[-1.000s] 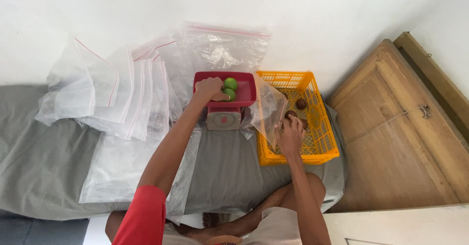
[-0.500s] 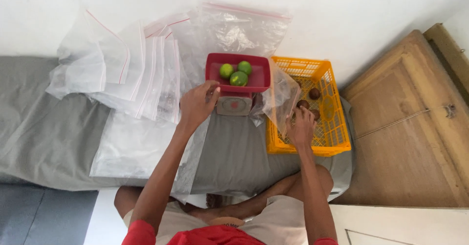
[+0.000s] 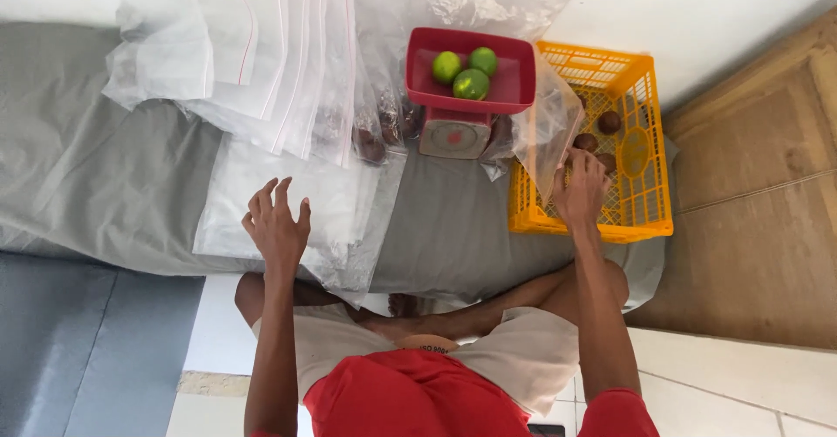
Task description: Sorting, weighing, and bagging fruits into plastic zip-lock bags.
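My left hand (image 3: 277, 223) hovers with fingers spread over flat clear plastic bags (image 3: 288, 194) on the grey cloth, holding nothing. My right hand (image 3: 579, 188) grips the edge of a clear plastic bag (image 3: 545, 127) that hangs over the left side of a yellow crate (image 3: 641, 197). Three green limes (image 3: 465, 72) lie in the red tray (image 3: 514, 88) of a small scale (image 3: 453, 133) between the bags and the crate. A few dark brown fruits (image 3: 609, 122) sit inside the crate.
A heap of clear zip bags (image 3: 227, 53) covers the upper left of the grey cloth (image 3: 105, 175). A white wall (image 3: 680, 10) rises behind. Brown floor tiles (image 3: 758, 228) lie to the right. My crossed legs are at the bottom.
My left hand has left the red tray, drawn back toward me and moved left over the flat bags. The right hand stays at the bag by the crate.
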